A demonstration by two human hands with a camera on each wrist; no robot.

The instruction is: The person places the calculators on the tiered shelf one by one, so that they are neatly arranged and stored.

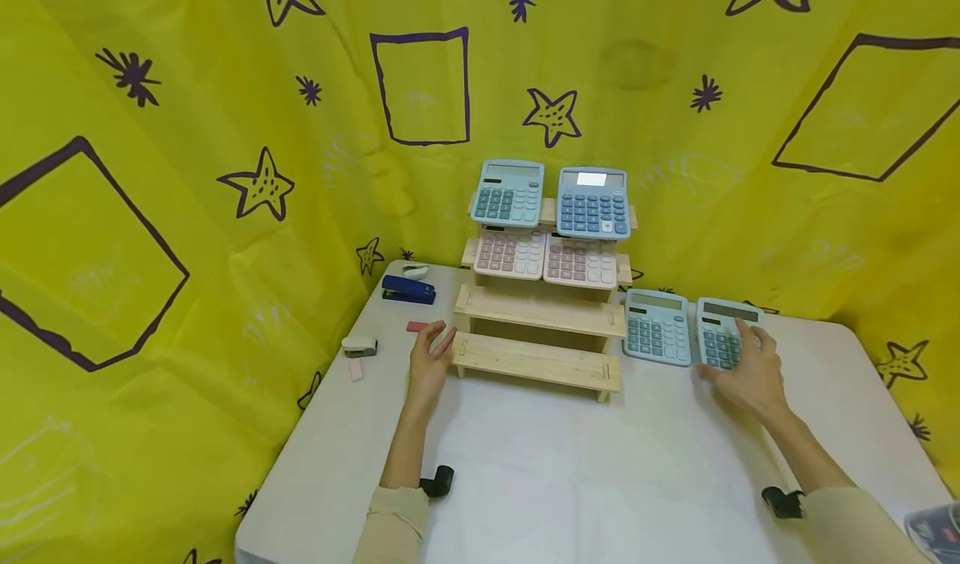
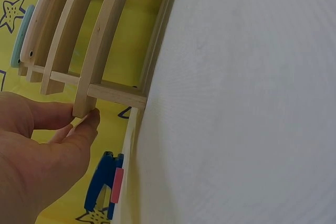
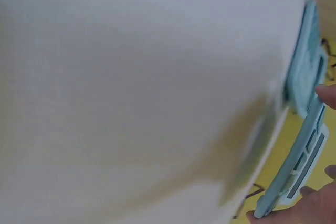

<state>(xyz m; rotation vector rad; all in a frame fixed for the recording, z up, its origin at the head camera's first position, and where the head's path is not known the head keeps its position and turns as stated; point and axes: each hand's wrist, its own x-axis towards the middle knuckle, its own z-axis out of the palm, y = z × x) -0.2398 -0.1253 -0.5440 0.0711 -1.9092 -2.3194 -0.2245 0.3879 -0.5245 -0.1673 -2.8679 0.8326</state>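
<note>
Unreadably small key legends, calculator point(image 1: 722, 335), right hand point(image 1: 746, 374)

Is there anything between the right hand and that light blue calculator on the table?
Nothing visible: the right hand already rests on the rightmost light blue calculator, fingers over its keys and edges.

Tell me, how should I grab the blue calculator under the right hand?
Probably by its two long side edges, coming from above and the near side. The calculator lies flat on the table, so only its edges give a pinch. Another calculator sits close on its left, leaving little room there. The right hand already rests over its keys.
</note>
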